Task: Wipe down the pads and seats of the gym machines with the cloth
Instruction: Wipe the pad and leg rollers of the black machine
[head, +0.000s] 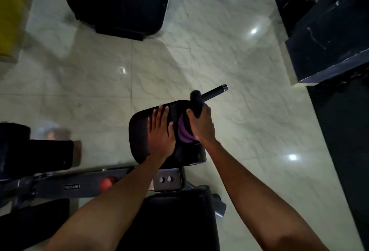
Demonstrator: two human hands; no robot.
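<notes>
**At the Pad of a Gym Machine, Both Hands Down**

Over a pale marble-tiled floor (219,51), we look down on a person's two bare arms reaching to a black pad (139,141) at the middle of the view. The left hand (160,131) lies flat on top of the pad, fingers straight and slightly spread, holding nothing. The right hand (200,125), just beside it at the pad's right edge, has its fingers curled tight round a bunched cloth (184,133). The cloth is purple where it shows beside the fingers and dark where a tuft sticks up above the fist, and it touches the pad's right side.

A black handle (214,91) with a chrome end cap juts up and to the right from behind the fist. We cannot tell whether the hand grips the handle as well as the cloth.

Nearer to us, a black seat (175,220) fills the lower middle. Between seat and pad runs a grey metal frame (79,187) carrying two bolts (165,179), a red knob (106,184) and a small label plate (71,186). More dark padding (40,155) sits at the left edge, a large black cushion (119,1) stands at the top, and a dark machine body (329,51) lines the right side. A yellow shape (10,11), blurred, shows at the upper left.
</notes>
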